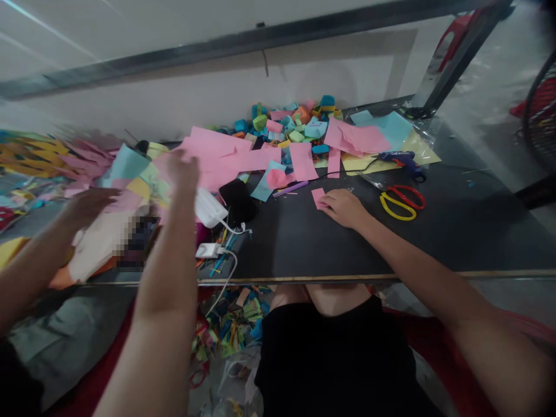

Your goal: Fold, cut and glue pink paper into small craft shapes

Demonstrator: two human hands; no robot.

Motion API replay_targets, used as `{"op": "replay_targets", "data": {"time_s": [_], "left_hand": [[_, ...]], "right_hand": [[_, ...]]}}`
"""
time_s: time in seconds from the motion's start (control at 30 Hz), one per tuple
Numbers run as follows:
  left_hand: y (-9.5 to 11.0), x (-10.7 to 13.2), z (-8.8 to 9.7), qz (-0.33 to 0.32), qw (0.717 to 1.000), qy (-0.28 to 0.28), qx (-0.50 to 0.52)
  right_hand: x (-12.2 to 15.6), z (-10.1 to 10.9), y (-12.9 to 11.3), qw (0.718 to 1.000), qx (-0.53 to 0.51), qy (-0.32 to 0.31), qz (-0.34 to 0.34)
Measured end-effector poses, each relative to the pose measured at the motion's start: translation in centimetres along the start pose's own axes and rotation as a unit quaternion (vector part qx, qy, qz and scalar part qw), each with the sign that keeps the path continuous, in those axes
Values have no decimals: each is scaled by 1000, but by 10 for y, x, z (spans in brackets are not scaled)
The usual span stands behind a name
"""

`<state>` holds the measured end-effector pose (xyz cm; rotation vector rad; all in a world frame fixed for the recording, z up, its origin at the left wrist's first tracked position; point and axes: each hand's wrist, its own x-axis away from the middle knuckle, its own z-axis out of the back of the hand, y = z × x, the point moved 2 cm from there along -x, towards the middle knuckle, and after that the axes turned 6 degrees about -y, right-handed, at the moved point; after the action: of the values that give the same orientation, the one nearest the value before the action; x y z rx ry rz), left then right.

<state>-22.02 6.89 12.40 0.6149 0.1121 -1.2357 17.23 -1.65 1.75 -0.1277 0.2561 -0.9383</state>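
My left hand [183, 171] reaches over the pink paper sheets [217, 156] at the left of the pile. It is blurred, and whether its fingers grip a sheet is hard to see. On the dark tabletop [286, 243], my right hand [345, 207] has its fingers closed on a small pink paper piece [318, 196]. Right of that hand lie scissors [402, 202] with one red and one yellow handle. Behind them is a blue glue gun [406, 162] with a black cord. A purple pen-like stick [291, 189] lies near a pink paper strip [304, 162].
Folded paper pieces [295, 124] are heaped along the wall. A co-worker's hand [89, 205] is at the far left. A white power bank [209, 208], a black pouch [238, 200] and a white charger [209, 250] with cables lie left of centre. A fan [541, 110] stands right.
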Motion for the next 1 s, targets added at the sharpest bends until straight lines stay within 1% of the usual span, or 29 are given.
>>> {"op": "replay_targets", "data": {"time_s": [0.03,0.07,0.1,0.13,0.17,0.2,0.23,0.27,0.3,0.33,0.37,0.43,0.53,0.6,0.67,0.77,0.87,1.0], "left_hand": [[24,15,-15,-12,998,-38,53],[52,34,-31,-75,988,-94,93],[79,56,-46,-137,975,-128,121],[104,78,-61,-200,955,-162,146],[125,100,-74,-259,930,-200,165],[143,120,-87,-320,898,-243,181],[155,136,-99,-372,862,-288,188],[163,149,-110,-407,831,-330,187],[167,157,-120,-414,818,-355,185],[166,161,-127,-409,817,-363,184],[164,162,-133,-404,820,-359,188],[157,161,-139,-391,826,-344,215],[148,158,-140,-381,818,-340,265],[146,157,-140,-366,812,-348,291],[145,155,-142,-351,811,-356,306],[144,154,-143,-349,799,-371,320],[143,154,-144,-357,784,-382,334],[142,153,-147,-368,784,-374,331]], "right_hand": [[1,0,0,1000,2,5,-3],[2,0,1,1000,-2,15,-12],[3,0,2,999,-12,29,-27],[4,0,5,998,-27,46,-45],[5,1,8,995,-48,66,-64],[6,1,11,990,-72,87,-82],[7,2,15,984,-99,109,-97],[7,3,18,977,-125,129,-112],[8,4,22,970,-149,144,-124],[8,4,24,964,-170,156,-133],[7,4,26,958,-189,163,-139],[6,4,30,951,-218,169,-140],[4,3,33,948,-242,161,-126],[3,1,33,956,-241,137,-99],[2,0,32,967,-224,109,-58],[2,-1,29,978,-185,96,-7],[0,-2,26,983,-155,97,-4],[-7,-2,20,993,-104,53,1]]}}
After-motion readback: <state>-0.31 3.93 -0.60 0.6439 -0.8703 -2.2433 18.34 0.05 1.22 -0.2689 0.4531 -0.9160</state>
